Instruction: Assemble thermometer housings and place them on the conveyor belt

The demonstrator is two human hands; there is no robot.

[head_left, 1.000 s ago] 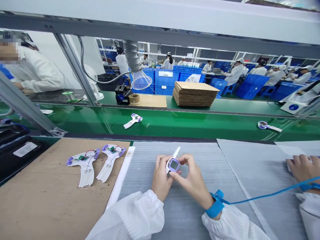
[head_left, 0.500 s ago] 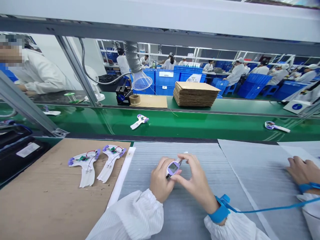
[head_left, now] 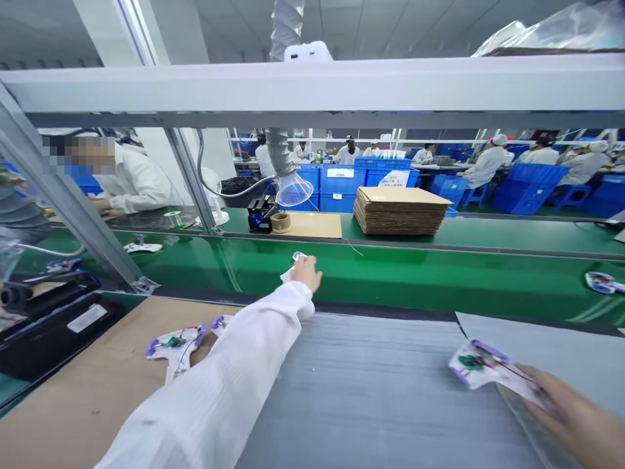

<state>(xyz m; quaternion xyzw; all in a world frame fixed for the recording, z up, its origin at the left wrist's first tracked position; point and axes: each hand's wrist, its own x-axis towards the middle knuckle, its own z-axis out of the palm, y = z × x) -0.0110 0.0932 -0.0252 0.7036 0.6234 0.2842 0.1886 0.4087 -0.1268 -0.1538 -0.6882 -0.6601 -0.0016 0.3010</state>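
My left hand is stretched out over the green belt, its fingers closed on a white handle piece with purple ends, mostly hidden by the hand. At the lower right, my right hand, blurred, grips the handle of a white and purple shell. A green board and wires show inside that shell. Two similar shells lie on brown cardboard at the left: one in plain view, the other mostly covered by my left sleeve.
Grey sheeting covers the bench. Beyond the green belt stand a cardboard stack, a tape roll and a clear funnel. More shells lie on the belt. A metal post slants at left.
My hands have parted: the left has reached forward to the piece on the belt, and the right has moved right with a shell. The view has tilted up and turned left.
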